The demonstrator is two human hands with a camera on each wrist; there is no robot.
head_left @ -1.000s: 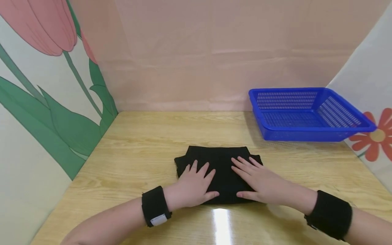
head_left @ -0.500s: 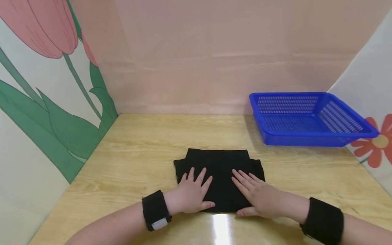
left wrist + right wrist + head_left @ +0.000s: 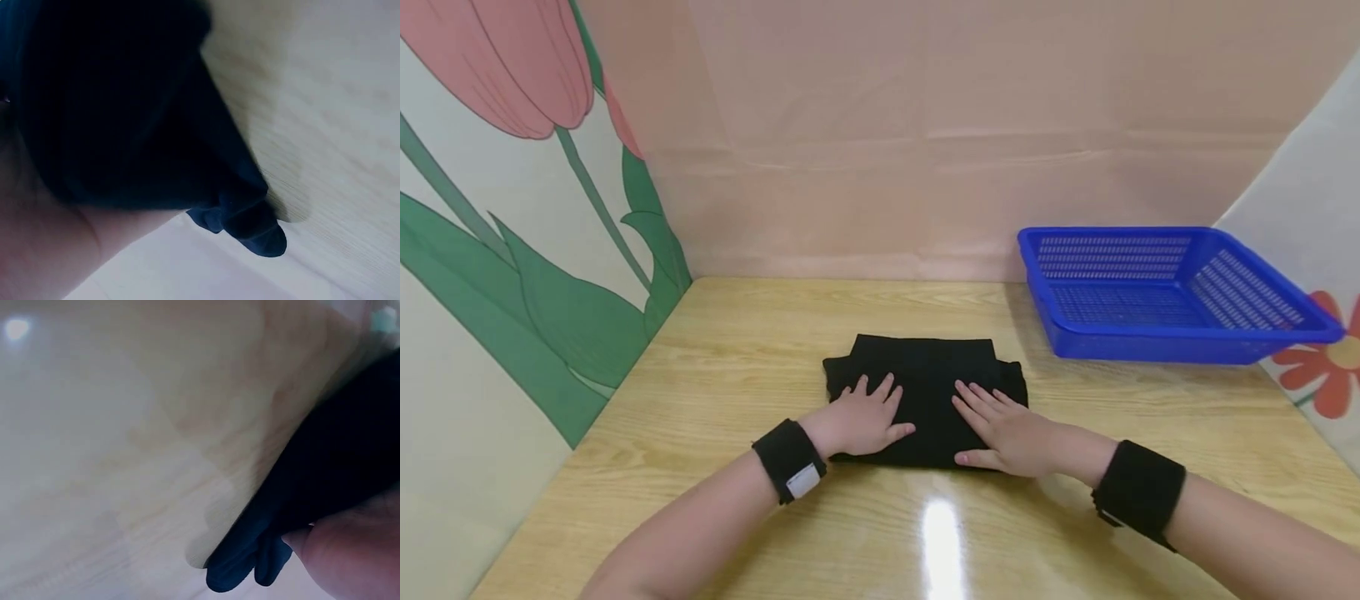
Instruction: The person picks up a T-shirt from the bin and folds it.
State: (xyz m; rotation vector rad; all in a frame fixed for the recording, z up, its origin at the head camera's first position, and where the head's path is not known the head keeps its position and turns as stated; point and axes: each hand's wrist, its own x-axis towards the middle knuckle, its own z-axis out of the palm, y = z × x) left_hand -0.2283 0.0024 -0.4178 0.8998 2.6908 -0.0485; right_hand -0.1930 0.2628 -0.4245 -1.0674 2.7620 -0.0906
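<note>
A folded black cloth [image 3: 928, 417] lies flat on the table in the head view, its far part narrower than the rest. On its left half rests my left hand [image 3: 867, 421], fingers spread and straight. My right hand [image 3: 1011, 437] lies on the right half with straight fingers, its thumb near the front edge. Between the two hands a strip of the cloth shows. In the left wrist view the dark cloth [image 3: 131, 131] covers most of the hand, and its layered fold shows at the side. The right wrist view shows the folded edge [image 3: 269, 519] beside the palm [image 3: 356, 550].
A blue plastic basket [image 3: 1157, 342] with slotted walls stands at the back right, apart from the cloth. The wooden table [image 3: 737, 350] ends at a pink backdrop [image 3: 850, 192]. Flower-printed panels [image 3: 587, 283] flank it. Each wrist wears a black band [image 3: 1142, 492].
Since half a second ago, both hands and the black cloth under them have moved forward, away from the person, and slightly left. The fingers stay straight on the cloth.
</note>
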